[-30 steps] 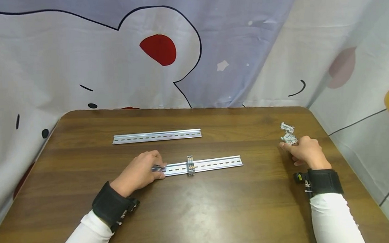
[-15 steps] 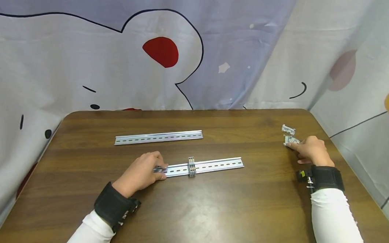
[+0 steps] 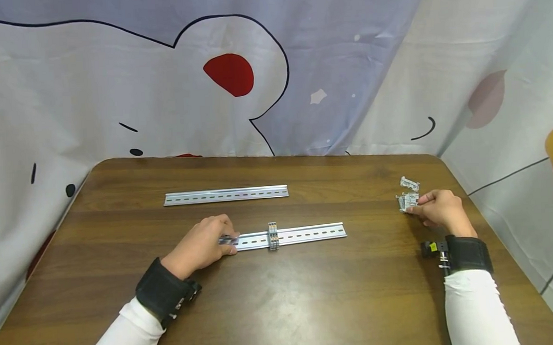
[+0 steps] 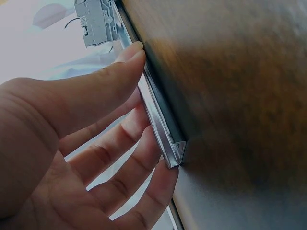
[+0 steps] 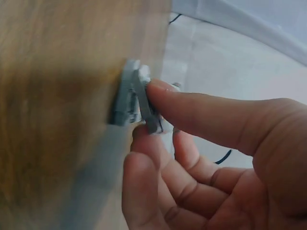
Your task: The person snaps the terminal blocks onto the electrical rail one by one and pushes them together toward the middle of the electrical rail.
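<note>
Left hand (image 3: 199,248) grips the left end of a slotted metal DIN rail (image 3: 311,233), thumb on the near edge and fingers on the far edge. Several narrow grey terminal blocks (image 3: 273,236) sit clipped side by side across the rail's middle; part of this stack (image 4: 97,21) shows in the left wrist view. At the table's right, my right hand (image 3: 442,212) pinches a grey terminal block (image 5: 145,106) between thumb and fingers. Another block (image 5: 125,93) leans close beside it, blurred. From the head view, these overlapping blocks (image 3: 404,202) cannot be told apart.
A second DIN rail (image 3: 226,195) lies farther back, with no blocks on it. One loose terminal block (image 3: 409,184) rests just behind the right hand. The wooden table (image 3: 283,307) ends at a patterned curtain (image 3: 346,75) behind and on the right.
My right hand has moved from the near side of the blocks onto them, and its fingers now pinch one. The blocks have turned and shifted slightly. Left hand and rail stay put.
</note>
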A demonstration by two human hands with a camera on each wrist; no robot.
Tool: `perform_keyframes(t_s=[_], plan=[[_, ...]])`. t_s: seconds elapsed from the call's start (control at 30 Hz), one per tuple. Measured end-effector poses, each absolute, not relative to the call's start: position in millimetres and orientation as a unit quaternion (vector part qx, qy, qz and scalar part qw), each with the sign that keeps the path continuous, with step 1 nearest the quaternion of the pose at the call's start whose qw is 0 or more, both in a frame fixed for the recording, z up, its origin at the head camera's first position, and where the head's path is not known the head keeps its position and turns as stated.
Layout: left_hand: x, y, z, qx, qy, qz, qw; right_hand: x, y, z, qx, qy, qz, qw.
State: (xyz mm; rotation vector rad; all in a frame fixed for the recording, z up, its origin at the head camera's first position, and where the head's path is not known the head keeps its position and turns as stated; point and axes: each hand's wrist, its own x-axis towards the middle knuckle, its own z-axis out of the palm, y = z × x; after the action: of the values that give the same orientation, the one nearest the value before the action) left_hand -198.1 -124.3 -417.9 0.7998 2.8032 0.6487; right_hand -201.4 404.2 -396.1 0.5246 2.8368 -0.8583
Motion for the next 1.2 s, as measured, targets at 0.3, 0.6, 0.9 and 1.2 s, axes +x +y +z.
perform_keyframes(t_s=[0.3, 0.6, 0.9, 1.2], plan=[[-198.7, -124.3, -418.5, 0.269, 0.937, 0.209, 0.078, -197.9, 387.2, -381.1, 0.076, 0.959, -0.259, 0.085], [-198.9, -125.2, -418.8, 0.269, 0.937, 0.207, 0.08, -196.4, 342.4, -370.3, -0.016, 0.947, -0.301, 0.108], [-197.4, -125.8, -417.7, 0.269, 0.937, 0.213, 0.069, -194.7, 296.9, -376.4, -0.061, 0.937, -0.313, 0.144], [-197.4, -124.6, -418.2, 0.27, 0.938, 0.208, 0.067, -198.6, 316.5, -388.0, -0.042, 0.961, -0.23, 0.148]])
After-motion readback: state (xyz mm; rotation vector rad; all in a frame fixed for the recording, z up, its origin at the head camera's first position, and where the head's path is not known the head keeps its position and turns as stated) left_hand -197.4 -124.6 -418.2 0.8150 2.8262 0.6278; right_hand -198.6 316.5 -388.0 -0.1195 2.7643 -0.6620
